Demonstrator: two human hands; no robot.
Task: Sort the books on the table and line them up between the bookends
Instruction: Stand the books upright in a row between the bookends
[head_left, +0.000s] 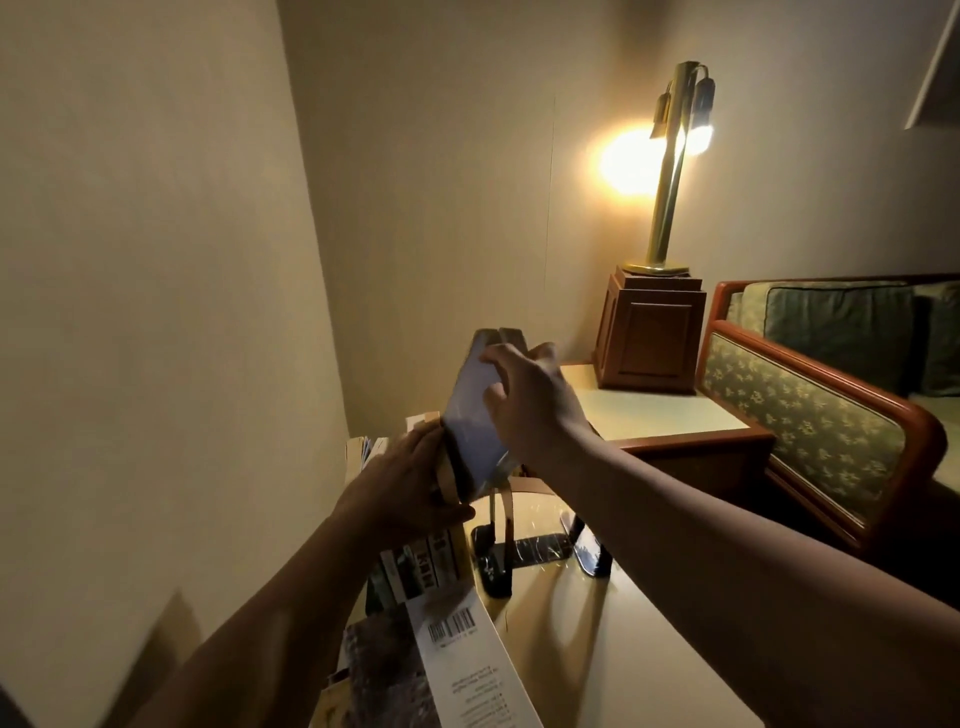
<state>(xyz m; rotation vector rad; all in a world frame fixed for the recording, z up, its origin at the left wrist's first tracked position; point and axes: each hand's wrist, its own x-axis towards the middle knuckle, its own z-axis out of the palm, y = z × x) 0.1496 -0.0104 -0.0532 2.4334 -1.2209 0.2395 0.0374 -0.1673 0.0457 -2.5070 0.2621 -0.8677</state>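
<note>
My right hand grips the top edge of a pale blue-white book, held tilted above the table. My left hand grips a few upright books from the side, thumb across their front, pressing them together. Two black bookends stand on the cream table just right of those books, with a bare gap between them. A white book with a barcode lies flat near the front, partly over a dark-covered book. More books stand behind my left hand by the wall.
The wall runs close along the left. A lit brass lamp stands on a wooden box on a side table at the back right. A patterned sofa with a wooden frame fills the right.
</note>
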